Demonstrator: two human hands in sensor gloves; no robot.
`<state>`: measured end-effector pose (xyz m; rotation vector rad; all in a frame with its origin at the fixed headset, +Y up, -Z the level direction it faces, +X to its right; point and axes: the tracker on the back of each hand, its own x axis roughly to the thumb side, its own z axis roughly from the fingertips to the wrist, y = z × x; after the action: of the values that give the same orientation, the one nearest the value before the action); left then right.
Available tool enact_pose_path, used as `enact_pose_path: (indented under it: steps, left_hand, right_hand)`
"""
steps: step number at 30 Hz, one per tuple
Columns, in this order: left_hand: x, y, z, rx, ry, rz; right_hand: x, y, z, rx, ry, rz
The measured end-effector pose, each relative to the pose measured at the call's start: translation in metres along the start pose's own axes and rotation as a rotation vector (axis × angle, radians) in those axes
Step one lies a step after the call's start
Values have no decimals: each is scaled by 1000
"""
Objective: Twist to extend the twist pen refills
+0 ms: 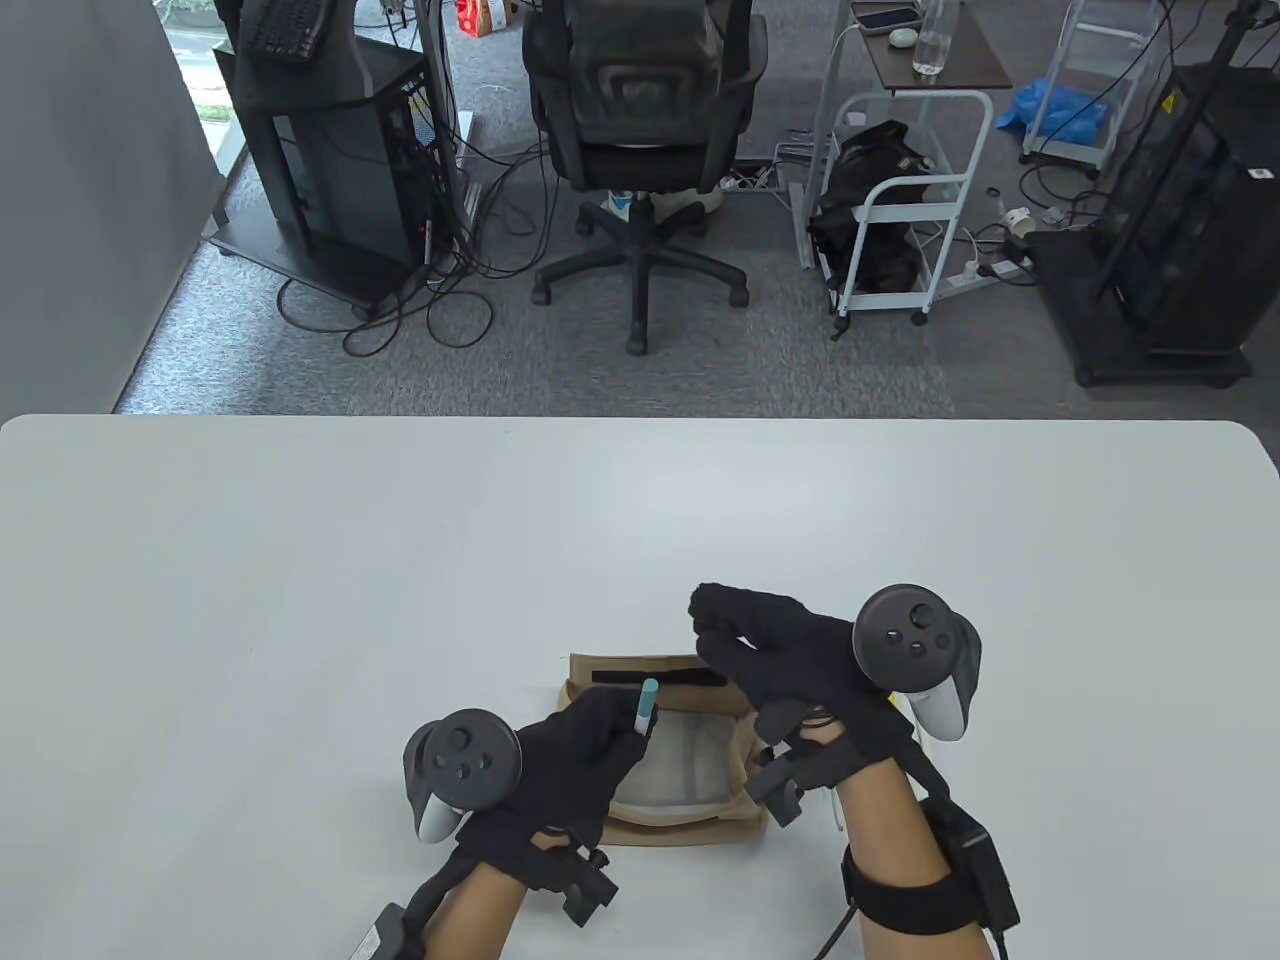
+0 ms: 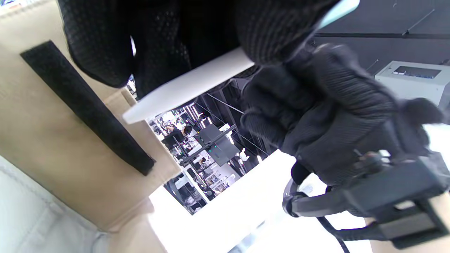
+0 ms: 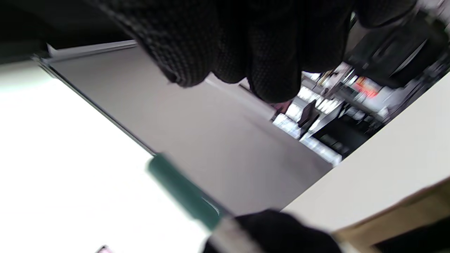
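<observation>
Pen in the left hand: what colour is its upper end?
Teal on the pen, with a white barrel; the table view shows it best.

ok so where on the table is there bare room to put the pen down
Bare table runs left of the left hand, right of the right hand, and across the far half. It is crowded near the front edge, where both hands sit over the tan pouch and the left holds the pen.

Grey carpet, black office chair, white trolley, cables.
</observation>
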<state>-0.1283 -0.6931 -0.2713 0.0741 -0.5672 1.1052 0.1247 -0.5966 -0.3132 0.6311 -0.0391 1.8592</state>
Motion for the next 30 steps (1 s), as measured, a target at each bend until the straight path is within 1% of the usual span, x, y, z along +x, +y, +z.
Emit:
enact_pose_path:
  steps: [1, 3, 9, 11, 14, 19, 21, 25, 30]
  left_hand:
    - [0, 0, 0, -5, -2, 16]
    - [0, 0, 0, -13, -5, 34]
    - [0, -3, -1, -48, -14, 73]
    - [0, -4, -1, -62, -18, 79]
    - [0, -5, -1, -73, -17, 80]
    - [0, -5, -2, -72, -20, 75]
    - [0, -5, -1, -68, -16, 70]
    - [0, -4, -1, -60, -11, 65]
    - [-1, -3, -1, -38, -4, 51]
  right_hand:
    - [0, 1, -1, 25, -10, -40]
    - [-4, 8, -3, 113, -26, -150]
    - [-19, 35, -13, 357, -51, -300]
    - [-22, 43, -15, 399, -54, -348]
    - [-24, 49, -17, 413, -52, -365]
    - [-24, 46, -16, 357, -54, -351]
    - [-23, 42, -16, 290, -56, -293]
    - [-21, 38, -14, 214, -62, -213]
    - [-12, 36, -11, 92, -92, -68]
